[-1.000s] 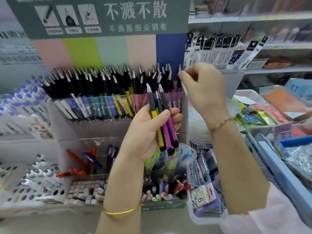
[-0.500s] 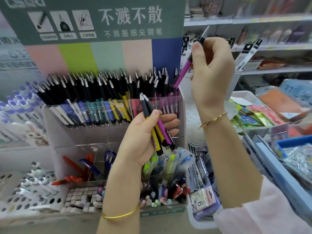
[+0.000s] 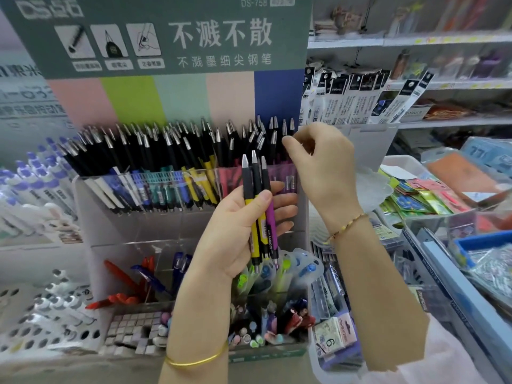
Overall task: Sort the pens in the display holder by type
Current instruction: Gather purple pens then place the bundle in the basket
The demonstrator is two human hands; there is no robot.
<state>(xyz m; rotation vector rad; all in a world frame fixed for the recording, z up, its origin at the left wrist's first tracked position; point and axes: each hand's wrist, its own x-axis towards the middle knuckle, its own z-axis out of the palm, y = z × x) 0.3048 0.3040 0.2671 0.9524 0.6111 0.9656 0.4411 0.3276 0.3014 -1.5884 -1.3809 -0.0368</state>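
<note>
white shop shelves [image 3: 410,42] of blurred stationery beside a green signboard [image 3: 288,51]

Glossy clear plastic display holder [image 3: 138,231], pens [image 3: 256,178] with matt black grips, shiny metal tips, matt card header [image 3: 288,37]

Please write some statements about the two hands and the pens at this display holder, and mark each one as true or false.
1. The left hand holds three pens. True.
2. All the held pens have purple barrels. False: two are yellow and one is purple.
3. The right hand reaches into the lower row, at the red pens. False: it is at the right end of the top row, above the purple compartment.
4. Each wrist wears a gold bracelet. True.
5. The held pens point their silver tips up. True.
</note>
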